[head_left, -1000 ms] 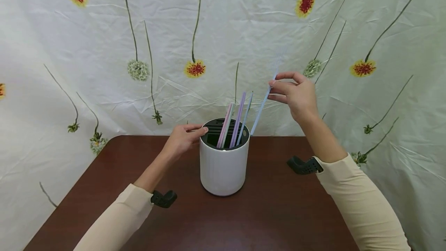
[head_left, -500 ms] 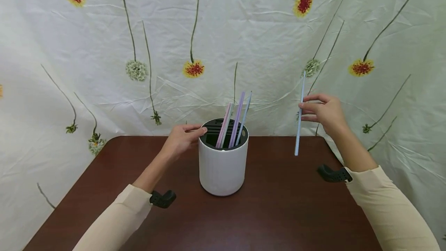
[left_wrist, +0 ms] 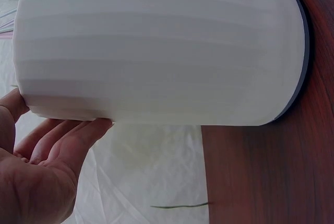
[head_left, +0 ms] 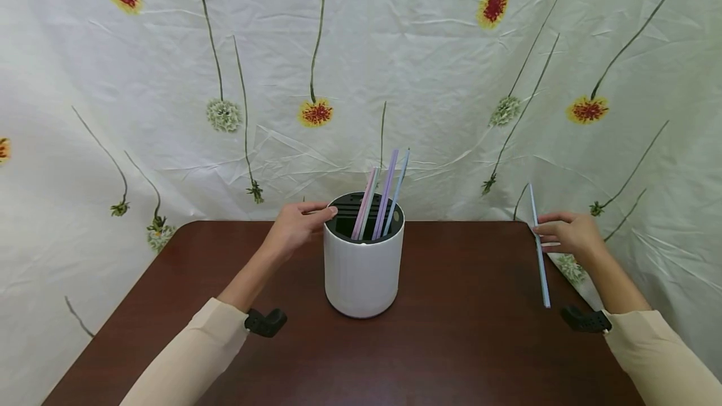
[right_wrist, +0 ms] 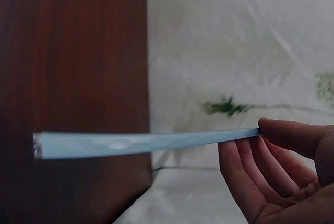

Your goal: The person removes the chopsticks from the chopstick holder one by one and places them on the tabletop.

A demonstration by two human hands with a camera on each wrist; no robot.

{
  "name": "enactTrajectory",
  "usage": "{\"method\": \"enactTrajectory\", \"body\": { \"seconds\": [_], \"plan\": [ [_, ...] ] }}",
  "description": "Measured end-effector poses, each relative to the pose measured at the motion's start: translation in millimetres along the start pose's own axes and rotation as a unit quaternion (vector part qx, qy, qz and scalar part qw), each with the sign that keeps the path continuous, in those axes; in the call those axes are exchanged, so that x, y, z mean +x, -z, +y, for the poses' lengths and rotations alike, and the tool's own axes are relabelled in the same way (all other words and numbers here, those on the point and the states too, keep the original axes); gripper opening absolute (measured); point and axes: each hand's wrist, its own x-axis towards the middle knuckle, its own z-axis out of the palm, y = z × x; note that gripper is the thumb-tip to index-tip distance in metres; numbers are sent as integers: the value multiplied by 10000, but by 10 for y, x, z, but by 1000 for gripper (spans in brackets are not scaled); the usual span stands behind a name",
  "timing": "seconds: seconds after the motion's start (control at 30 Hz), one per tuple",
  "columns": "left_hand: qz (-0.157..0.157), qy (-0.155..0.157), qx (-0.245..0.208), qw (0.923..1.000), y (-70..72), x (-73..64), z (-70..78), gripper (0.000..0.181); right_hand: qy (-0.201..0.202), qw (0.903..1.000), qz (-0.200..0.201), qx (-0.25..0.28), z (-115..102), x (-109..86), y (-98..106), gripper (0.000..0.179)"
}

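In the head view, my right hand (head_left: 570,234) pinches a light blue drinking straw (head_left: 542,274) between thumb and fingertips, over the table's right edge. The right wrist view shows the straw (right_wrist: 104,144) pointing away from the hand, with a clear crinkled bit at its far end. A white cylindrical utensil holder (head_left: 361,281) with a black slotted top stands upright mid-table. Several straws (head_left: 386,190), pink, pale green, purple and blue, lean inside it. My left hand (head_left: 294,227) grips the holder's left rim, thumb on top. Its fingers touch the outer wall (left_wrist: 167,62) in the left wrist view.
The dark reddish-brown table (head_left: 451,343) ends at a back edge just behind the holder. A white cloth (head_left: 451,67) printed with flowers hangs behind and at both sides. A black strap mount sits on each wrist.
My right hand has carried the blue straw from beside the holder, rightward and down, to the table's right edge. My left hand and the holder have stayed in place.
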Motion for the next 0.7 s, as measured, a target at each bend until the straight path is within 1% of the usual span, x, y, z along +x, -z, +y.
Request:
{"method": "enactTrajectory", "body": {
  "seconds": [0.23,0.33,0.47,0.57,0.7],
  "plan": [
    [-1,-49,44,10000,21,9,-15,55,-453,9973,-219,-536,524,-27,105,48],
    [-3,-35,-27,10000,25,14,-18,55,-651,9962,-225,-537,707,-32,118,46],
    [6,-33,-86,10000,23,23,-27,56,-804,9947,-308,-563,912,-25,105,45],
    [23,-21,-109,9999,13,25,-35,56,-860,9928,-366,-752,1044,-22,80,45],
    [3,-21,-211,9998,0,16,-40,55,-907,9916,-309,-871,1189,-12,47,41]
  ]
}}
